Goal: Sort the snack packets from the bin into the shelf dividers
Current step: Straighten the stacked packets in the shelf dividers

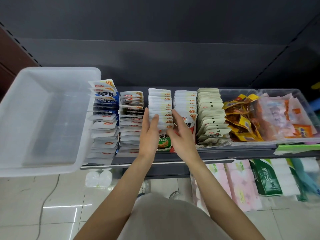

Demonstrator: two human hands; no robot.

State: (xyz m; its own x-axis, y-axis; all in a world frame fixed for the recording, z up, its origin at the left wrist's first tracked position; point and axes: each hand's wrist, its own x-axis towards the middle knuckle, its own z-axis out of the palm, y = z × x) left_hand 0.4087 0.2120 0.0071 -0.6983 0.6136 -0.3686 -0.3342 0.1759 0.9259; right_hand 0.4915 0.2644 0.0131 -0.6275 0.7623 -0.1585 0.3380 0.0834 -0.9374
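The scene is lit evenly and fairly brightly from overhead. White streaks of glare are seen on the glossy floor tiles (58,207), below the translucent bin (43,118), where ceiling light is reflected. A dull sheen is caught on the bin's inner walls. The dark back panel (155,32) above the bin is left dim, with a soft lighter band across it. Only faint, soft shadows are cast beside the packet rows (160,108) to the right of the bin. Wide-angle distortion is marked: the bin is bowed and stretched toward the left edge, and the shelf front (155,162) is curved. Far to the right of the bin, the edge is smeared and softened, and print there cannot be read.
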